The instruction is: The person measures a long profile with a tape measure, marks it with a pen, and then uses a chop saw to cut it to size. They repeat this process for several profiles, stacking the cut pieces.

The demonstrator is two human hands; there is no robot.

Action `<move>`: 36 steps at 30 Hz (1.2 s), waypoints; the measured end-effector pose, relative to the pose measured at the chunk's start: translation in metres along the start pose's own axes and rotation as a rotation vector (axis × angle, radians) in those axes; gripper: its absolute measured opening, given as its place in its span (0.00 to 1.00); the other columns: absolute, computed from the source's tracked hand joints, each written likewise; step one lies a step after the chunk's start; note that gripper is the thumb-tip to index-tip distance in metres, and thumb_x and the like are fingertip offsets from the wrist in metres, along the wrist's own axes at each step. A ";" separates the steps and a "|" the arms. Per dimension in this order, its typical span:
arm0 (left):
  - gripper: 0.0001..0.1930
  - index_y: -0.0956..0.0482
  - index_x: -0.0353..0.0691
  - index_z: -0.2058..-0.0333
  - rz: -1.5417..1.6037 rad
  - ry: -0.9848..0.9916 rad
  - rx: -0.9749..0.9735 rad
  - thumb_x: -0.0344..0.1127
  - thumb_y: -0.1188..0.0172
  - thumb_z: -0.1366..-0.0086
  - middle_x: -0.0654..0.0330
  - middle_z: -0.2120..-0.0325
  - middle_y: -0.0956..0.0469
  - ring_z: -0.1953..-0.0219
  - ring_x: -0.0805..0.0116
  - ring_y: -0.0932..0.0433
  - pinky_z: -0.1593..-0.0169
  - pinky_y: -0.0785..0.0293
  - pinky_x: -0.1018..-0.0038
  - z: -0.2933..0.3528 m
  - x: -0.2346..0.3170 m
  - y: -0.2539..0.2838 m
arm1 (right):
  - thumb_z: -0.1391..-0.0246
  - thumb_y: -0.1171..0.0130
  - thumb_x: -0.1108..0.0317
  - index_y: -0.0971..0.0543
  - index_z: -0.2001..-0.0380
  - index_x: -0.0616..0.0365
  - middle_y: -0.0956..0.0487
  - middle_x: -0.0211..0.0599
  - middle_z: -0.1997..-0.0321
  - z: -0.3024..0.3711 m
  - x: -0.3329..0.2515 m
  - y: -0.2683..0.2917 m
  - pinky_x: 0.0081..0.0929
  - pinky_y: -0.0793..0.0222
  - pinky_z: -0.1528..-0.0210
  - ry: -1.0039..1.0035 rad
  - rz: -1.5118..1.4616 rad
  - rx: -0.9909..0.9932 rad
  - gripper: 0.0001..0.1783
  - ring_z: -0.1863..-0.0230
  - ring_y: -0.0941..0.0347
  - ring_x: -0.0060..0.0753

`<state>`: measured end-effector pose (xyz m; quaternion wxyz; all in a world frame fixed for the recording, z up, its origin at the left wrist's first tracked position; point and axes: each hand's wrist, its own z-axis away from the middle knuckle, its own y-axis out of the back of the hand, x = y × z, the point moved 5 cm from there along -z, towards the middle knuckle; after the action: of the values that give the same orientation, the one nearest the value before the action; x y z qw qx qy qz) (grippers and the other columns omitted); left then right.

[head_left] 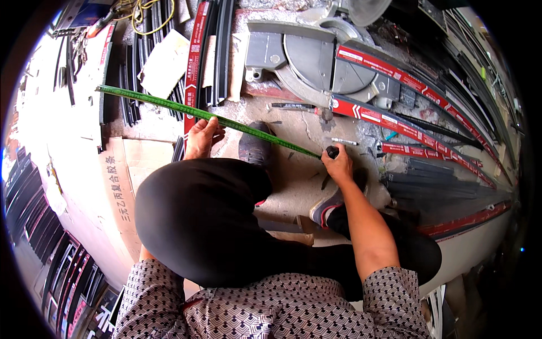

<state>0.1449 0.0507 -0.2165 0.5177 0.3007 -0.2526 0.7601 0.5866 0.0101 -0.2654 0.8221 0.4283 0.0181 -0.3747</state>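
Observation:
A green tape measure is drawn out in a long slanting line in front of me, from the upper left down to my right hand. My left hand pinches the blade part way along, leaving a free length beyond it on the left. In my right hand is the dark tape case, mostly covered by my fingers. Below the blade are my shoes on the floor. Just beyond the right hand lie a white marker-like stick and a black pen-like tool.
A grey mitre saw base stands ahead. Red-labelled dark profiles spread to its right; another red-labelled strip lies left of it. Several black strips and a cardboard sheet are at left. A yellow cord curls at far left.

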 end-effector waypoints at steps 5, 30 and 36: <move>0.14 0.17 0.38 0.59 -0.067 0.038 -0.099 0.44 0.39 0.25 0.61 0.66 0.15 0.65 0.73 0.19 0.56 0.20 0.72 0.000 -0.011 -0.009 | 0.50 0.30 0.50 0.27 0.43 0.53 0.17 0.54 0.51 0.004 0.018 0.009 0.43 0.26 0.45 0.017 -0.174 0.072 0.34 0.48 0.19 0.53; 0.21 0.14 0.37 0.52 -0.433 0.188 -0.557 0.51 0.38 0.26 0.62 0.63 0.14 0.60 0.73 0.20 0.52 0.24 0.72 0.035 -0.051 -0.066 | 0.48 0.28 0.57 0.29 0.44 0.58 0.22 0.51 0.49 0.015 -0.018 -0.017 0.41 0.28 0.43 0.181 -0.279 0.152 0.33 0.49 0.23 0.47; 0.19 0.16 0.35 0.52 -0.814 -0.299 0.169 0.43 0.32 0.34 0.50 0.61 0.16 0.58 0.53 0.16 0.49 0.21 0.61 0.011 -0.014 -0.012 | 0.50 0.26 0.54 0.31 0.40 0.59 0.23 0.55 0.45 0.003 0.002 -0.011 0.43 0.30 0.39 0.043 -0.274 0.187 0.38 0.44 0.24 0.51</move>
<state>0.1620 0.0383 -0.2179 0.7062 0.5237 -0.1228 0.4603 0.5803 0.0025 -0.2723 0.7193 0.5046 0.0590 -0.4739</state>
